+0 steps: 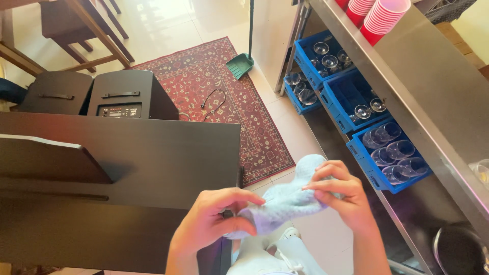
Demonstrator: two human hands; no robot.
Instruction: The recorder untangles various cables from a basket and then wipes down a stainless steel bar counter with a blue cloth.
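Head: cloth (285,201) beside cabinet edge (239,153).

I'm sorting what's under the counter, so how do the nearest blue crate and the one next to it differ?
The nearest blue crate is packed with glasses lying on their sides; the next blue crate holds only two at one end, with most compartments bare. The nearest one sits closer to the right hand holding the light blue cloth. Both are blue, divided crates under the steel counter.
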